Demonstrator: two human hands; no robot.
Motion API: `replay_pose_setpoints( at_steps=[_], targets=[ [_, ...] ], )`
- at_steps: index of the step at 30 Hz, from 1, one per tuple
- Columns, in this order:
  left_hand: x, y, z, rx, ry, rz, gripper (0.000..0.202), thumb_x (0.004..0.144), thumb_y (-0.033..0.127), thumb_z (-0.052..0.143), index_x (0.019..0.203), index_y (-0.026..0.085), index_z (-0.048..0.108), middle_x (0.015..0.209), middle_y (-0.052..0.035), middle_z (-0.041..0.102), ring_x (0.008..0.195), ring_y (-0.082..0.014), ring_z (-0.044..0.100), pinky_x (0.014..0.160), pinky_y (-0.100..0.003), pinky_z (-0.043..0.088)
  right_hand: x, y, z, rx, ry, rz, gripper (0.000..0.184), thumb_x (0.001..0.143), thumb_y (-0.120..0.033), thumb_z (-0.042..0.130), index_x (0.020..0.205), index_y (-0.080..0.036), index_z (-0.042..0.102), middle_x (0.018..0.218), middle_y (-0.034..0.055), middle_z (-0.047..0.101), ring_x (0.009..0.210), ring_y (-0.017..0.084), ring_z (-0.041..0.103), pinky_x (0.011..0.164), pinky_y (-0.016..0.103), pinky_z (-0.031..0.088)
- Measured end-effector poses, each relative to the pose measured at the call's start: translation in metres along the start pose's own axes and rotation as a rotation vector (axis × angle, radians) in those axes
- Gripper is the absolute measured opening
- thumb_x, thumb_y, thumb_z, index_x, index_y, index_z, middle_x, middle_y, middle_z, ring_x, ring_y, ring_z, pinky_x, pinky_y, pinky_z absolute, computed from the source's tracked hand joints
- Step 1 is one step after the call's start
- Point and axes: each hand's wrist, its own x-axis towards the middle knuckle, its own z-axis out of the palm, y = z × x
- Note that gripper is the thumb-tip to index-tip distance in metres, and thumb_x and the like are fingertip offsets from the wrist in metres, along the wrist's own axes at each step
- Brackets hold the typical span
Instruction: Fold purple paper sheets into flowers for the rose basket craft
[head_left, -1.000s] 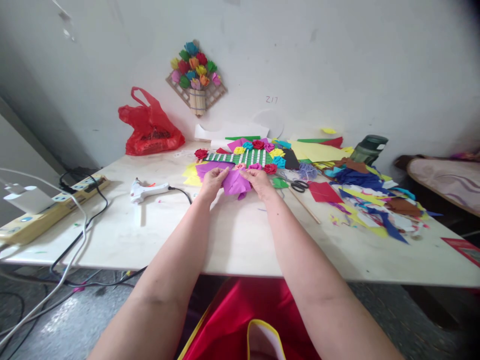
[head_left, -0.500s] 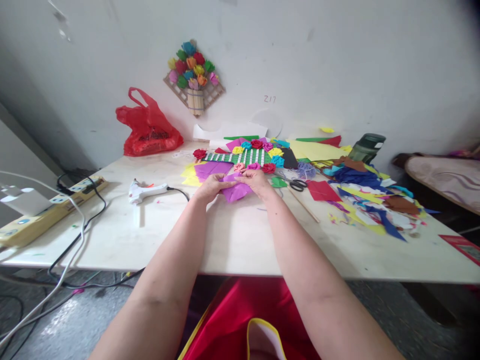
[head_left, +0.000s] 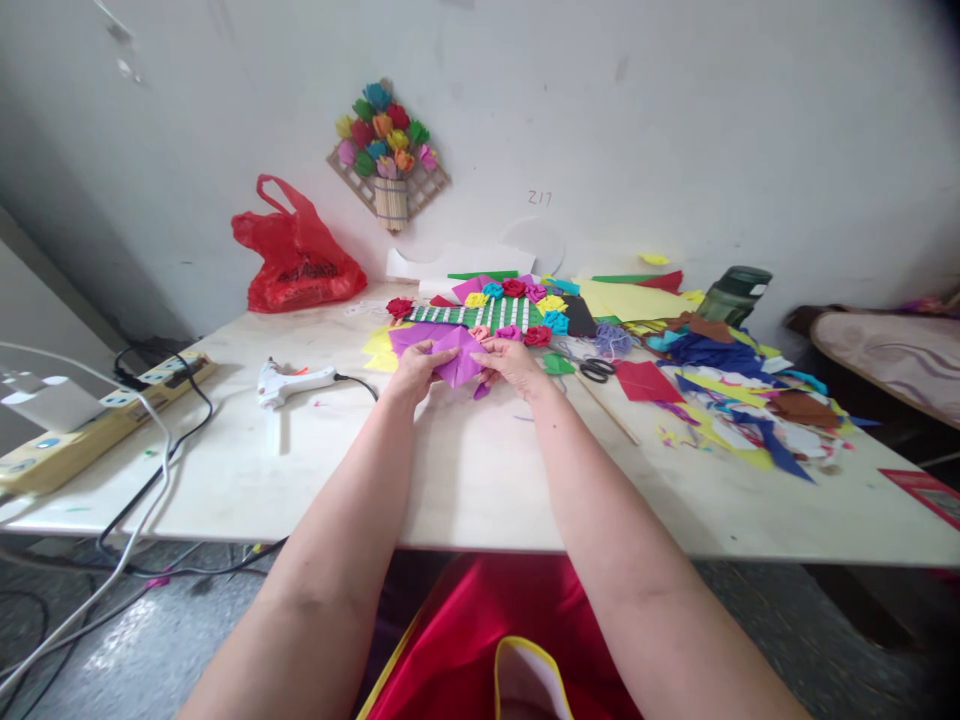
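Observation:
A creased piece of purple paper (head_left: 459,360) is held between my two hands above the table. My left hand (head_left: 421,368) pinches its left side, thumb on top. On the other side my right hand (head_left: 511,365) grips the right edge, its lower fingers curled underneath. Just beyond lies a green guitar-shaped piece (head_left: 457,316) with white strips, ringed with red, yellow, blue and pink paper roses (head_left: 538,337). More purple paper (head_left: 409,340) and yellow paper (head_left: 381,349) lie flat behind my left hand.
A white glue gun (head_left: 296,382) rests at left, near a power strip (head_left: 112,420) with cables. To the right are black scissors (head_left: 598,370), a wooden stick (head_left: 609,410), red paper (head_left: 649,381), scattered scraps (head_left: 750,400) and a dark green bottle (head_left: 735,297). A red bag (head_left: 300,265) stands at back left.
The purple paper has been turned and raised, so its upper part now stands up between my hands. Fingers of both hands have shifted their hold slightly. Everything else has stayed put.

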Motion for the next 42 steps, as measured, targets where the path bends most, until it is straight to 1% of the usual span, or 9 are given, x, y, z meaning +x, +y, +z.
replay_pose_setpoints(
  at_steps=[4, 9, 15, 18, 22, 26, 33, 37, 42],
  targets=[
    [0.000, 0.000, 0.000, 0.005, 0.001, -0.023, 0.035, 0.049, 0.024, 0.078, 0.075, 0.012, 0.059, 0.064, -0.0006, 0.062, 0.053, -0.0113, 0.058, 0.051, -0.023, 0.048, 0.004, 0.004, 0.002, -0.011, 0.086, -0.029, 0.018, 0.062, -0.021, 0.069, 0.074, -0.014, 0.058, 0.053, -0.0029, 0.059, 0.038, 0.008, 0.051, 0.038, 0.019, 0.044],
    [-0.002, 0.000, 0.000, 0.037, -0.047, -0.059, 0.034, 0.049, 0.024, 0.077, 0.075, 0.012, 0.060, 0.066, -0.0018, 0.063, 0.054, -0.0126, 0.059, 0.052, -0.025, 0.049, 0.002, 0.000, 0.005, -0.091, 0.102, -0.055, 0.013, 0.061, -0.015, 0.068, 0.069, -0.014, 0.057, 0.052, -0.0038, 0.058, 0.037, 0.007, 0.050, 0.038, 0.019, 0.043],
    [-0.001, -0.001, -0.004, 0.078, -0.057, -0.094, 0.038, 0.047, 0.021, 0.077, 0.081, 0.012, 0.062, 0.069, -0.0030, 0.065, 0.057, -0.0146, 0.061, 0.055, -0.027, 0.050, 0.002, -0.001, 0.005, -0.131, 0.112, -0.018, 0.010, 0.067, -0.016, 0.064, 0.073, -0.014, 0.057, 0.050, -0.0036, 0.056, 0.039, 0.009, 0.053, 0.038, 0.019, 0.044],
    [0.000, -0.001, -0.004, 0.061, -0.037, -0.080, 0.036, 0.047, 0.022, 0.077, 0.079, 0.012, 0.062, 0.067, -0.0024, 0.064, 0.055, -0.0140, 0.060, 0.053, -0.026, 0.050, 0.002, -0.001, 0.003, -0.057, 0.119, -0.016, 0.014, 0.069, -0.019, 0.063, 0.082, -0.015, 0.057, 0.053, -0.0035, 0.058, 0.042, 0.010, 0.055, 0.039, 0.019, 0.045],
    [-0.001, 0.000, -0.003, 0.044, -0.044, -0.069, 0.034, 0.048, 0.023, 0.077, 0.076, 0.012, 0.062, 0.066, -0.0024, 0.064, 0.055, -0.0133, 0.059, 0.053, -0.025, 0.049, 0.001, 0.000, 0.002, -0.007, 0.128, -0.035, 0.022, 0.066, -0.018, 0.065, 0.087, -0.015, 0.059, 0.053, -0.0036, 0.058, 0.042, 0.009, 0.055, 0.041, 0.020, 0.046],
    [-0.003, 0.004, -0.005, 0.079, -0.079, -0.133, 0.038, 0.049, 0.025, 0.077, 0.082, 0.012, 0.065, 0.070, -0.0047, 0.065, 0.058, -0.0137, 0.060, 0.055, -0.024, 0.048, 0.002, 0.001, 0.003, -0.047, 0.139, -0.042, 0.021, 0.064, -0.017, 0.067, 0.085, -0.015, 0.061, 0.049, -0.0041, 0.057, 0.041, 0.010, 0.054, 0.042, 0.022, 0.046],
    [-0.006, 0.009, -0.013, 0.150, -0.176, -0.220, 0.029, 0.052, 0.023, 0.076, 0.078, 0.011, 0.067, 0.064, -0.0050, 0.064, 0.052, -0.0110, 0.056, 0.047, -0.019, 0.044, 0.002, 0.000, 0.002, -0.119, 0.123, -0.086, 0.030, 0.063, -0.017, 0.067, 0.093, -0.014, 0.066, 0.053, -0.0030, 0.060, 0.041, 0.009, 0.054, 0.045, 0.023, 0.046],
    [-0.005, 0.007, -0.014, 0.199, -0.186, -0.232, 0.031, 0.053, 0.025, 0.076, 0.080, 0.012, 0.068, 0.068, -0.0065, 0.066, 0.053, -0.0117, 0.057, 0.049, -0.021, 0.045, 0.001, -0.001, 0.002, -0.146, 0.115, -0.093, 0.037, 0.064, -0.015, 0.064, 0.101, -0.013, 0.064, 0.058, -0.0014, 0.062, 0.041, 0.009, 0.053, 0.044, 0.022, 0.046],
    [-0.006, 0.008, -0.013, 0.233, -0.184, -0.235, 0.035, 0.052, 0.028, 0.077, 0.081, 0.012, 0.068, 0.070, -0.0074, 0.067, 0.055, -0.0136, 0.059, 0.051, -0.023, 0.047, 0.002, 0.000, 0.002, -0.151, 0.105, -0.104, 0.041, 0.063, -0.016, 0.063, 0.104, -0.014, 0.064, 0.068, 0.0008, 0.066, 0.042, 0.009, 0.053, 0.043, 0.022, 0.045]
  ],
)
